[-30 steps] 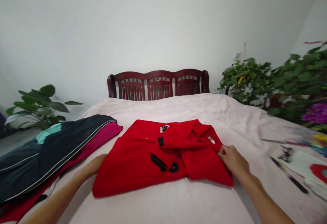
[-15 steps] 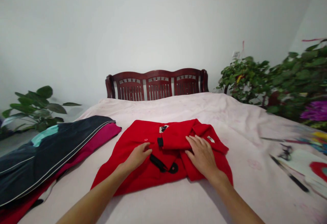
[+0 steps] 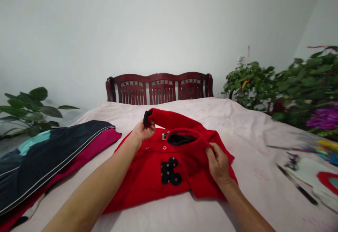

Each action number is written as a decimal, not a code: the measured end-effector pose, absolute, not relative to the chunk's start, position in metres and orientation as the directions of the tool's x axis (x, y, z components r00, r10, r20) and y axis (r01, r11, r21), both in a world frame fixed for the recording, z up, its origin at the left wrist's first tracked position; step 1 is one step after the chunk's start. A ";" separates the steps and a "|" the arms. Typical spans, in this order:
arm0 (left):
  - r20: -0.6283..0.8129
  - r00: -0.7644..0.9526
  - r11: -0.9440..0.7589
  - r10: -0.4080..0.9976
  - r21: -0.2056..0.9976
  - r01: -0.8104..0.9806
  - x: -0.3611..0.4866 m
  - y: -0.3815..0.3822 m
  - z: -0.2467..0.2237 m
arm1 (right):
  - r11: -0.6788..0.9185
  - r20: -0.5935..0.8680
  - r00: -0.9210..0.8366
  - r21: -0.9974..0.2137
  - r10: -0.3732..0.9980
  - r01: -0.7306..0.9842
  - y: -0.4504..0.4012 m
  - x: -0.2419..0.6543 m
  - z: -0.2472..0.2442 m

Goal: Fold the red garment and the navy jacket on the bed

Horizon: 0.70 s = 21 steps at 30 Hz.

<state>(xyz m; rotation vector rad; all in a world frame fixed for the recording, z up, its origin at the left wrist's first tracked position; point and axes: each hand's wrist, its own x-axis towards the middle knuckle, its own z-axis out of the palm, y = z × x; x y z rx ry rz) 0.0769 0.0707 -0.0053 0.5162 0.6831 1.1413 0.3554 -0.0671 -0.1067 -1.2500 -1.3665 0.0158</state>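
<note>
Where one sleeve (image 3: 175,118) ends, my left fingers (image 3: 151,127) pinch it; my right fingers (image 3: 213,154) clasp one red garment (image 3: 194,166) (two buttons (image 3: 164,147) showing).

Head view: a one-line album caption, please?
Left grip at a black cuff, right grip on the same red garment.

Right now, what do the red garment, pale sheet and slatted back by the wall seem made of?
Red garment: matte, soft fabric, perhaps fleece or knit; it bends in thick, rounded folds.
Pale sheet: likely thin, matte cloth, from its creases.
Slatted back: probably varnished dark-red wood, from its carved rails and glossy highlights.
</note>
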 end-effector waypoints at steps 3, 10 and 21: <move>-0.181 0.296 0.341 0.938 0.642 -0.687 0.097 0.081 0.030 | 0.155 0.593 0.301 -0.595 0.747 0.788 -0.044 0.358 -0.107; -0.143 0.409 0.403 0.901 0.622 -0.671 0.138 0.078 0.065 | -0.044 0.560 0.147 -0.193 0.815 0.980 -0.023 0.343 -0.116; -0.219 0.551 0.401 0.805 0.886 -0.234 0.143 -0.007 -0.016 | 0.147 0.324 0.036 -0.523 0.945 0.840 0.018 0.361 -0.160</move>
